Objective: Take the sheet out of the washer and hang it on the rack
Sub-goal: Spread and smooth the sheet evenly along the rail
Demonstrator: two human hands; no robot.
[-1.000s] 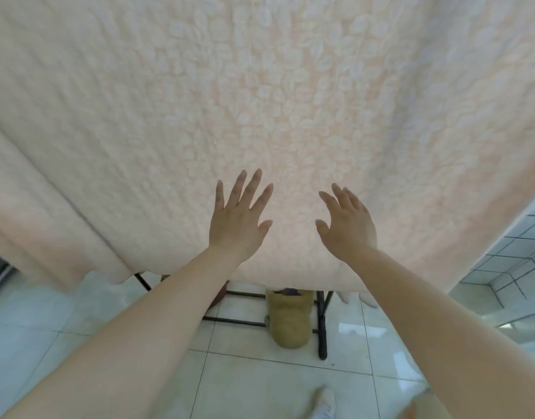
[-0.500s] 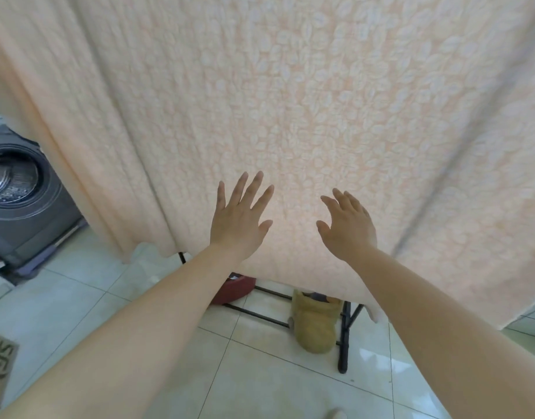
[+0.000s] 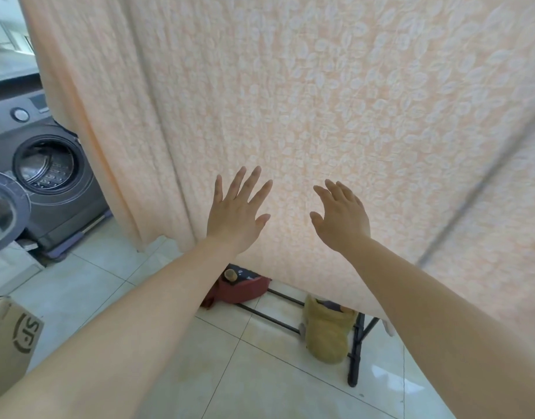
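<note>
A peach sheet [image 3: 335,95] with a pale leaf pattern hangs in front of me and fills most of the head view. Its lower hem ends a little above the floor. My left hand [image 3: 234,216] is raised with fingers spread and straight against the cloth. Beside it my right hand [image 3: 340,217] is also up, fingers straight, holding nothing. Only the black feet and lower bars of the rack [image 3: 355,352] show beneath the hem; the rest is hidden. The grey front-loading washer [image 3: 52,176] stands at the left with its round door [image 3: 3,210] swung open.
Under the sheet sit a dark red bag [image 3: 240,290] and a mustard-yellow sack [image 3: 328,334] by the rack's leg. A cardboard box [image 3: 10,343] stands at the lower left. The floor is pale glossy tile [image 3: 229,376].
My view has swung left and up, bringing the washer and the box into sight. Both hands stay raised and spread at the sheet.
</note>
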